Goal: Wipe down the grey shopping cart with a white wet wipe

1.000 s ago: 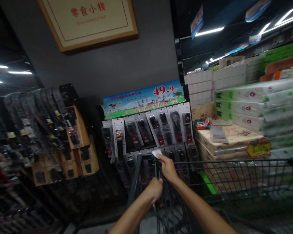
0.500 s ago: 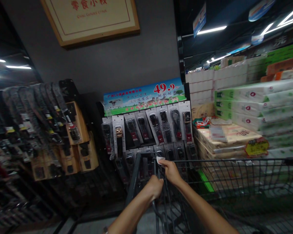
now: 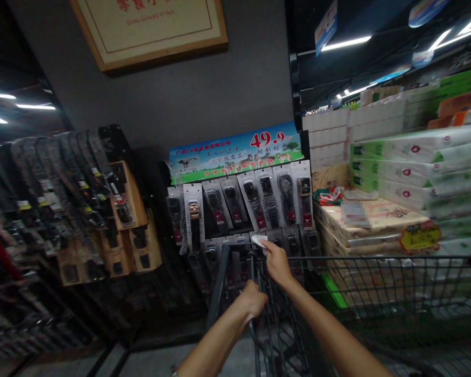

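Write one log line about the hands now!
left hand: grips cart | right hand: holds white paper | ahead: belt rack

**A:** quick tally, anyone? I get one shopping cart point(image 3: 377, 262), two hands on it, so one left hand point(image 3: 255, 303) and one right hand point(image 3: 277, 262), plus one white paper slip point(image 3: 259, 241).

**B:** same here. Also one framed sign point(image 3: 153, 31) up top, one price banner point(image 3: 235, 154), and eight belt packs point(image 3: 253, 199) in the top row under it. The lower row's half hidden, can't count it. The tissue bales point(image 3: 408, 152) are too blurry to count.
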Available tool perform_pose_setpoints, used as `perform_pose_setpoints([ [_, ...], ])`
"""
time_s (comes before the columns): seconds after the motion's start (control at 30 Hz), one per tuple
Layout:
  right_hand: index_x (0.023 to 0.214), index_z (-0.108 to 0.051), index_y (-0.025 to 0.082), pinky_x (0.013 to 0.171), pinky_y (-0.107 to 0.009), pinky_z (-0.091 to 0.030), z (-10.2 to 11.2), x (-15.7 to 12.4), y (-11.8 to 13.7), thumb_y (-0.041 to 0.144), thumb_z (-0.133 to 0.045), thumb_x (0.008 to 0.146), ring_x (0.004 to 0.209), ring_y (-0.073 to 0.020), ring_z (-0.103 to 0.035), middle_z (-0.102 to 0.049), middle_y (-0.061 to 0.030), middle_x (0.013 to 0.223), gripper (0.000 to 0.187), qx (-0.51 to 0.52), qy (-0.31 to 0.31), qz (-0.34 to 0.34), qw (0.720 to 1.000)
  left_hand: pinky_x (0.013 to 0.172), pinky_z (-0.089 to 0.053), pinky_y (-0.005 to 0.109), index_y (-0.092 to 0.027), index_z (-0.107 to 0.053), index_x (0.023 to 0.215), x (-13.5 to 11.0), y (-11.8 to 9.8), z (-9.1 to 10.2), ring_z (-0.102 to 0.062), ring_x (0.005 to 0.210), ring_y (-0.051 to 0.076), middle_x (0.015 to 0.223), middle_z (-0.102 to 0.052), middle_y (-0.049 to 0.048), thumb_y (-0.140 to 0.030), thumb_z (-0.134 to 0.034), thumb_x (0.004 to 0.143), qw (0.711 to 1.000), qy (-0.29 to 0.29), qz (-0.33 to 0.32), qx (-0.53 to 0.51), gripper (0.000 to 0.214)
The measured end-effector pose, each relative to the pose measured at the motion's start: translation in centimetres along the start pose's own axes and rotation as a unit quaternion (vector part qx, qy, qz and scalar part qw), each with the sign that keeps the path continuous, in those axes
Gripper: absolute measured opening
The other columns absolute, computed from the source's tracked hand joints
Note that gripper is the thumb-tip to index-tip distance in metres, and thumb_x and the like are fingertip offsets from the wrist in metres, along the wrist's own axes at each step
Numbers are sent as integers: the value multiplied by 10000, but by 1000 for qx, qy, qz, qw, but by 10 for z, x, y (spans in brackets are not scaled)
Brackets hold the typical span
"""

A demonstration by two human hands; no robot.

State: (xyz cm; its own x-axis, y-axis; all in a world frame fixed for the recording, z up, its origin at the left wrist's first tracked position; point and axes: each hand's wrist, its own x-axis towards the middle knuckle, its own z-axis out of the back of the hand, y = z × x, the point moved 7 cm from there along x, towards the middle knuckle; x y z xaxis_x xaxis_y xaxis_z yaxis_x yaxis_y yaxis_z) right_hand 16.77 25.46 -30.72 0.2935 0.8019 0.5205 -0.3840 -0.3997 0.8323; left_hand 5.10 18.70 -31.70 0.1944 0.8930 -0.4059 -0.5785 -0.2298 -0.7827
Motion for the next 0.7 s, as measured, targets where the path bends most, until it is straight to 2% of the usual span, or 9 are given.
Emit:
perform_pose_setpoints([
  [0.1, 1059, -680, 130, 1006, -340, -402, -14, -9, -8, 27, -342, 703, 1088, -177, -592, -658, -89, 1134, 502, -13, 39, 28, 999, 544, -457, 237, -109, -532, 967, 4, 7, 3, -585, 583, 155, 654, -597, -3, -69, -543, 675, 1000, -27, 8, -6, 295],
  [0.3, 1086, -666, 137, 996, -349, -400, -4, -20, -22, -21, -373, 708, 1084, -213, -592, -662, -123, 1117, 503, -127, 108, 51, 985, 485, -427, 226, -120, -506, 934, 5, 10, 2, -506, 468, 116, 574, -525, -36, -69, -497, 714, 1000, -26, 12, -4, 225],
  [0.4, 1102, -657, 116, 1009, -353, -381, -3, -24, -23, -7, -410, 744, 1075, -238, -594, -663, -149, 1106, 452, -224, 146, 81, 960, 432, -374, 213, -117, -470, 946, 5, 10, 2, -441, 407, 95, 539, -473, -60, -52, -461, 726, 999, -27, 21, 15, 230],
  [0.57, 1116, -636, 87, 993, -312, -398, 1, -31, -30, 7, -440, 777, 1096, -222, -579, -644, -155, 1142, 400, -371, 152, 131, 907, 414, -345, 205, -143, -451, 939, 7, 13, 2, -430, 400, 94, 530, -453, -75, -77, -479, 719, 999, -28, 33, 29, 231],
  [0.7, 1116, -628, 85, 973, -282, -402, 25, -33, -40, 3, -426, 788, 1077, -198, -586, -643, -142, 1147, 394, -457, 145, 148, 865, 420, -364, 210, -157, -454, 930, 8, 15, 2, -422, 391, 93, 526, -457, -78, -95, -491, 719, 999, -22, 41, 26, 223],
])
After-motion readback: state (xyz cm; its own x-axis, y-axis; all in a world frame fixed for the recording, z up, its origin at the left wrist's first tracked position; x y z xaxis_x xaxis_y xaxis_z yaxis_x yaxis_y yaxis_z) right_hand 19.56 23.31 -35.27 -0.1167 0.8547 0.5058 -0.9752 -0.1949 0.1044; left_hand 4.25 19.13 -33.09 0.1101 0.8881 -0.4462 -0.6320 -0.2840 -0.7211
